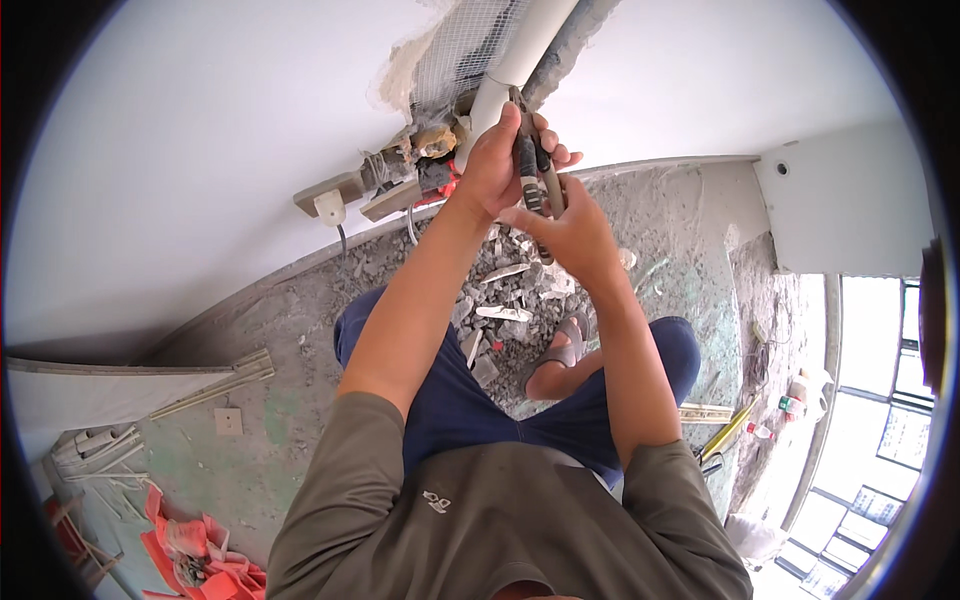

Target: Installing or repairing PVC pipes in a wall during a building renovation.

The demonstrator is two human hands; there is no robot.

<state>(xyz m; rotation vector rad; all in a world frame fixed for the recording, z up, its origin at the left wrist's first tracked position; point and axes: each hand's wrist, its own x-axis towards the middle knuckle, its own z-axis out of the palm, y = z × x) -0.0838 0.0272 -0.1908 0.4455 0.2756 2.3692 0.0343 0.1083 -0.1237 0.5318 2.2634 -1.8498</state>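
A long-handled pair of pliers (530, 165), dark with lighter bands on the handles, is held in front of me by both hands. Around its upper part my left hand (492, 168) is closed, thumb toward the jaws. Lower down, near the handle ends, my right hand (578, 232) grips the same tool. The jaws sit against or just in front of a white pipe (522, 50) that runs up a chiselled wall channel; whether they touch it I cannot tell. A thin dark line, perhaps a wire, crosses the pipe beside the jaws.
Broken rubble (505, 290) covers the floor between my legs. Left of the pipe are wall sockets (330, 192) with a plug and cable. Wire mesh (455, 60) lines the channel. Red bags (195, 545) lie lower left; a yellow-handled tool (728, 430) lies right.
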